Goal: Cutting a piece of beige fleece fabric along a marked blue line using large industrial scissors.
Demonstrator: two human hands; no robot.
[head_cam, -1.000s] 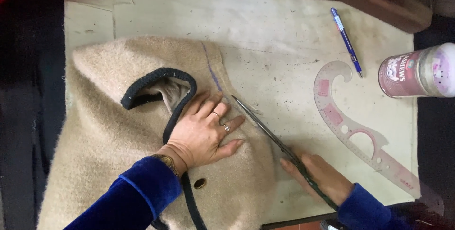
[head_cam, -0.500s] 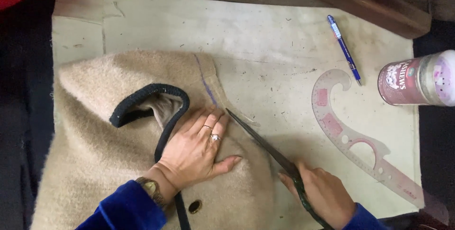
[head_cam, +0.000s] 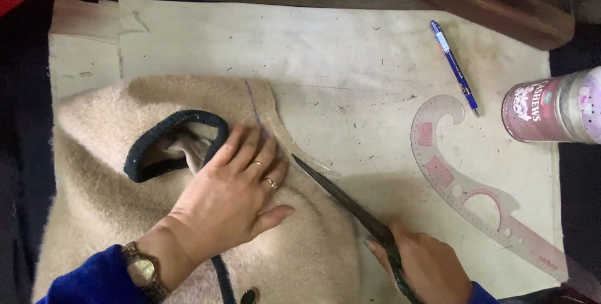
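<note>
Partly hidden scissors point(head_cam: 350, 207) (handles inside right hand point(head_cam: 426, 269)) beside fabric point(head_cam: 94, 197).

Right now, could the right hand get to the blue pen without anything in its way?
Probably yes, but the right hand holds scissors, and the curved ruler lies flat between it and the blue pen.

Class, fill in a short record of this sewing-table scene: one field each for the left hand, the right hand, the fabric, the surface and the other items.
Left hand: left hand pressed flat on the beige wool garment, rings on two fingers, watch on wrist
Right hand: right hand grips dark scissors, blades closed, tip at the garment's edge
Fabric: fuzzy beige, dark-trimmed opening, purple marking line
Surface: stained cream sheet
Other items: blue pen, pink curved ruler, lying jar
</note>
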